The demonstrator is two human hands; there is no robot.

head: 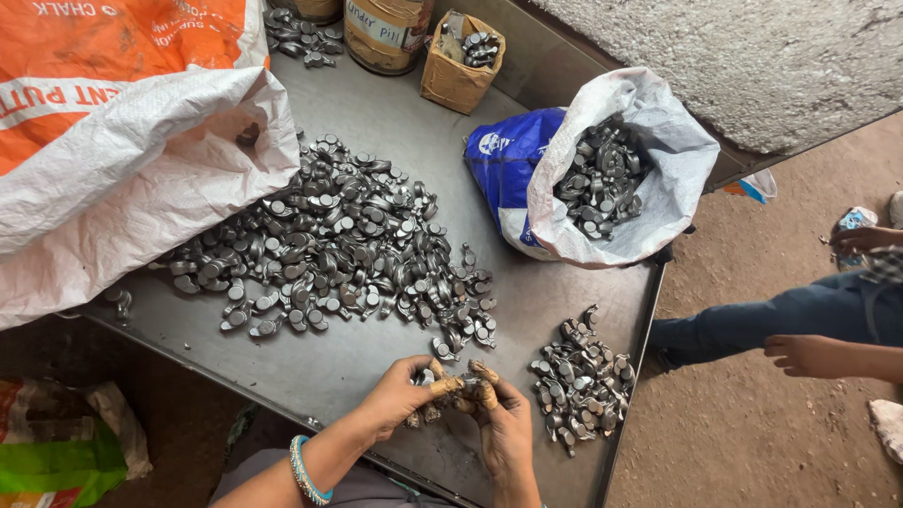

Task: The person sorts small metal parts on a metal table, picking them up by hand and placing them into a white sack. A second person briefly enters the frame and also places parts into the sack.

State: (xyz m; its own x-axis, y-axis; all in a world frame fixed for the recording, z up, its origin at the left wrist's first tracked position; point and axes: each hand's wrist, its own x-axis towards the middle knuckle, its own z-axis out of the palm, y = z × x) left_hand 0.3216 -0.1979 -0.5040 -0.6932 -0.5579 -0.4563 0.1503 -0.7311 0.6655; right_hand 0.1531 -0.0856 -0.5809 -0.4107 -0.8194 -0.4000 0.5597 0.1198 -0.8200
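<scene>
My left hand (400, 395) and my right hand (503, 423) meet near the front edge of a steel table (376, 357). Both grip small dark metal parts (461, 381) between taped fingertips. My left wrist wears a blue bangle (303, 468). A large heap of the same grey metal parts (329, 245) spreads across the table just beyond my hands. A smaller heap (578, 376) lies to the right of my right hand.
A big white and orange sack (122, 160) lies open at the left. A white and blue sack (649, 160) full of parts stands at the right. A cardboard box (459, 61) and a tin (386, 33) sit at the back. Another person's hand (804, 353) and leg reach in from the right.
</scene>
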